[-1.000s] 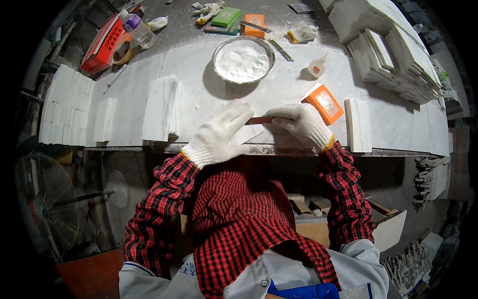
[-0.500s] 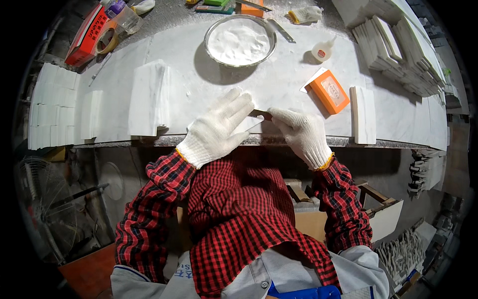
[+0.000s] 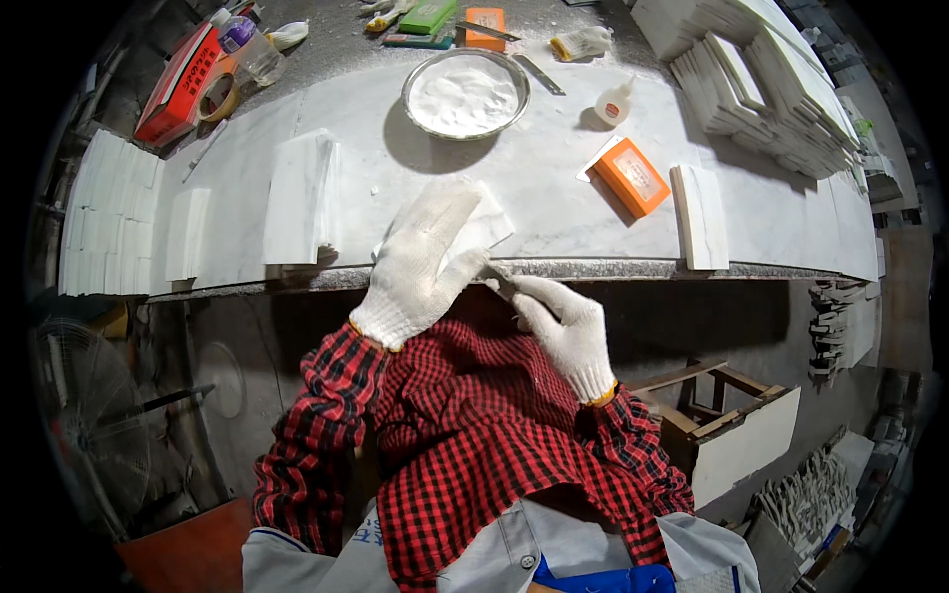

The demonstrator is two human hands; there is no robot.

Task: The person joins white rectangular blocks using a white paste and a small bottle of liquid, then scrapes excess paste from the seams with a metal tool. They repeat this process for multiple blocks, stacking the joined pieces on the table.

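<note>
Clearly the thing in hand is a small white marble tile (image 3: 484, 222), lying at the near edge of the worktop (image 3: 554, 188) and partly overhanging it. My left hand (image 3: 420, 262), gloved, lies flat on it with fingers spread, pressing rather than gripping. My right hand (image 3: 559, 321) sits just below the edge, fingers curled together on what looks like a thin tool or sliver; I can't quite make it out. I judge the tile stiff, fairly heavy for its size, smooth-faced and brittle at the corners, so it is best held by opposite long edges, with the knit gloves helping grip.
</note>
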